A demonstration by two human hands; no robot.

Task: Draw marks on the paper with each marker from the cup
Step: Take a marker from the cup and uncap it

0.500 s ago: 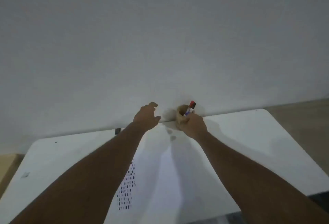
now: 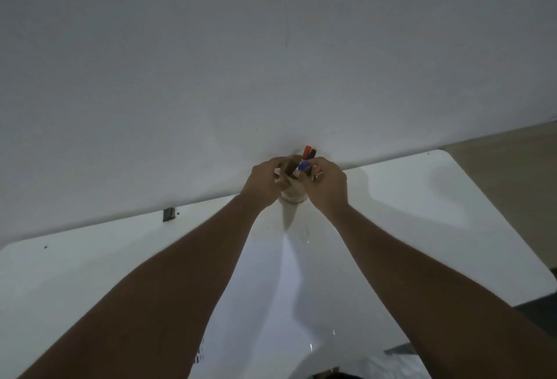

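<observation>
A brown cup [image 2: 290, 181] stands at the far edge of the white table [image 2: 422, 228], against the wall. My left hand [image 2: 263, 182] wraps around the cup's left side. Over the cup's right rim, my right hand [image 2: 328, 187] pinches the blue-capped marker [image 2: 302, 166]. A red marker [image 2: 307, 152] and a dark marker [image 2: 313, 154] stick up out of the cup behind it. The white paper [image 2: 271, 303] lies between my forearms. Rows of short marks [image 2: 200, 354] show at its lower left, mostly hidden by my left arm.
A grey wall rises directly behind the cup. A small dark clip-like object [image 2: 168, 214] sits at the table's back edge on the left. The table's rounded right corner [image 2: 446, 154] borders tan floor. Dark items lie at the near edge [image 2: 398, 351].
My left hand has moved right from beside the cup and closed around it. My right hand has shifted from holding the cup to the markers. The view has tilted, bringing the cup closer.
</observation>
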